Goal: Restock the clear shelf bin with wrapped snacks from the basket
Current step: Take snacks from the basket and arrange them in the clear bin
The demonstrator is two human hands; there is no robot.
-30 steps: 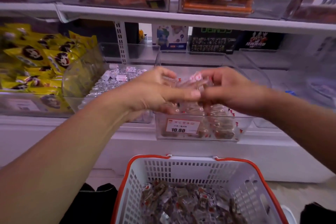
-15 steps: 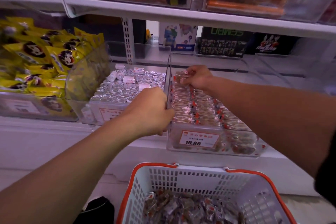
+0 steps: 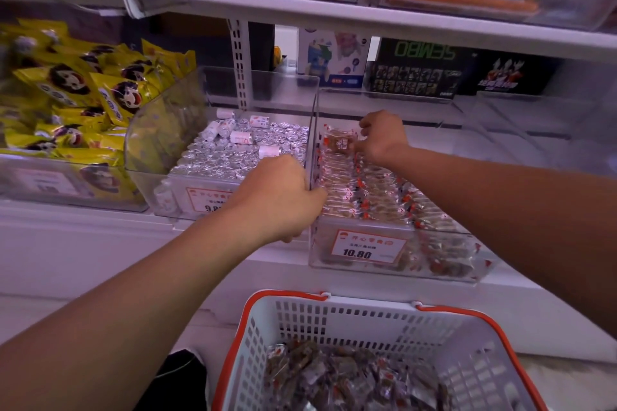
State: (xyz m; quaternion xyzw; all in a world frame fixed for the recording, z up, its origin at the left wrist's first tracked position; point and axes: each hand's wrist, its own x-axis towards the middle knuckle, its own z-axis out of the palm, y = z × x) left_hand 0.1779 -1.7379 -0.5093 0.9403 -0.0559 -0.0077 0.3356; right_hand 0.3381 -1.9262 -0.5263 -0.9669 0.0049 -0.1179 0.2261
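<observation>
The clear shelf bin (image 3: 447,269) with a 10.80 price tag sits on the middle shelf, filled with rows of wrapped snacks (image 3: 370,197). My left hand (image 3: 280,197) grips the bin's left wall near the front. My right hand (image 3: 379,137) reaches to the back of the bin and pinches a wrapped brown snack (image 3: 340,142) that stands at the far end of the row. Below, a white basket (image 3: 374,320) with an orange rim holds several more wrapped snacks (image 3: 350,377).
A second clear bin (image 3: 173,150) of silver-wrapped sweets stands just left. Yellow snack bags (image 3: 83,97) fill the bin beyond it. An upper shelf (image 3: 334,17) hangs overhead. Boxed toys (image 3: 420,70) stand behind the bins.
A second ago both hands held snacks together over the bin. The left hand has dropped to the bin's wall; the right hand has reached to the back of the bin.
</observation>
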